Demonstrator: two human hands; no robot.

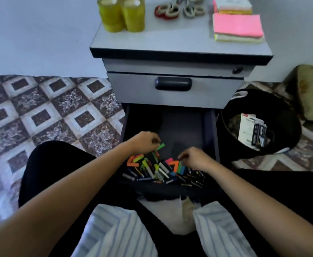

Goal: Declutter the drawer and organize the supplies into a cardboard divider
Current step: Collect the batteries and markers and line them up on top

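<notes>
I see the open drawer point(181, 127) pulled out low in front of the person, and I will tell where everything is from it.

The left hand point(146, 143) is over the left side of the drawer. Its fingertips are pressed together and pinch a green strip point(160, 146), which is lifted a little above the pile.

The right hand point(194, 158) is over the right side of the drawer. Its fingers are bent down and touch the bright strips there. I cannot tell if they hold one.

At the front end of the drawer lies a messy pile of small stick-shaped things point(161, 173), mixed with bright paper strips point(133, 161) in orange, green, pink and blue. The back part of the drawer floor is bare and dark.

Right above the open drawer is a closed drawer point(207, 93) with a dark handle.

Higher up, on the cabinet top point(170, 43) above the drawer, stand yellow tape rolls point(122, 14) on the left, scissors point(179, 10) in the middle, and stacks of sticky notes point(237, 25) on the right.

Just to the right of the open drawer sits a black bin point(285, 115) with some paper packs point(252, 130) inside.
</notes>
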